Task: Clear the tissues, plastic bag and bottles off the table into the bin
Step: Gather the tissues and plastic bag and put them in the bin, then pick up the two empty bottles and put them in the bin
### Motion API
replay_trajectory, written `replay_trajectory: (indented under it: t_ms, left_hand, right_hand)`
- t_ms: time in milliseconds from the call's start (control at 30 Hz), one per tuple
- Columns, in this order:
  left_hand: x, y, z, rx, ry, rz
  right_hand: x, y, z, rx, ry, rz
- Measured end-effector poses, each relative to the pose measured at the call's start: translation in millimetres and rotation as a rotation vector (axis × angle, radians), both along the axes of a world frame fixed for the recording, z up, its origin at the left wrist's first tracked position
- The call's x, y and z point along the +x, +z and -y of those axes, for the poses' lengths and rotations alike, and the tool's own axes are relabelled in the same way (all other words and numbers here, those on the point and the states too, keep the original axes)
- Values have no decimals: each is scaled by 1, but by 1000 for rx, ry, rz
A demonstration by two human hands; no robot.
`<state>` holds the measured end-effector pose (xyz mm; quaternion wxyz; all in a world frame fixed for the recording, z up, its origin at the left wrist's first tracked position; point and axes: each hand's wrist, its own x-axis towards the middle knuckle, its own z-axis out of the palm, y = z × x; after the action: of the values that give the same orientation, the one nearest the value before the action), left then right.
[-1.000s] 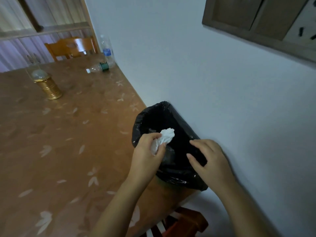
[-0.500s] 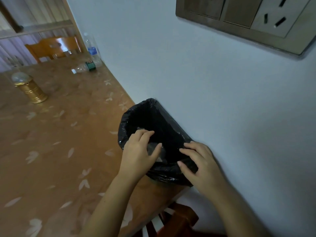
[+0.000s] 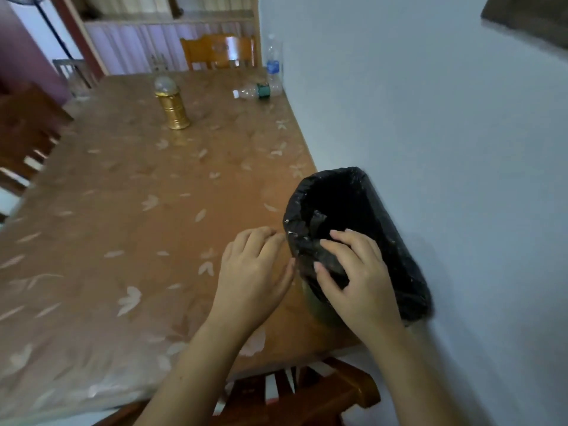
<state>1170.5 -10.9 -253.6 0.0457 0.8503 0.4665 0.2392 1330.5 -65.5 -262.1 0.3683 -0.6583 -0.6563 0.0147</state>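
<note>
Right hand (image 3: 356, 272) pinches rim of black plastic-lined bin (image 3: 396, 238); left hand (image 3: 255, 272) relaxed, empty. Upright blue-labelled clear bottle (image 3: 273, 69), toppled green-labelled clear bottle (image 3: 252, 91): writing illegible.

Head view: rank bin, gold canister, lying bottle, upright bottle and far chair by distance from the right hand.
1. bin, near right; the right hand grips its liner.
2. gold canister, centre-left, farther back.
3. lying bottle and upright bottle, far right corner: too close to call.
4. chair, beyond the far end.
</note>
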Motion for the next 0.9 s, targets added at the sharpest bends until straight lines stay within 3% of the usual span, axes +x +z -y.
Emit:
replay_trajectory:
  t_ms: [433,900]
  left_hand:
    - [-171,4,75,62,498,55]
    - [-432,-9,239,160,896,115]
  right_hand:
    - [-170,16,-8,-61,409,146]
    - [-460,4,92,28,798,136]
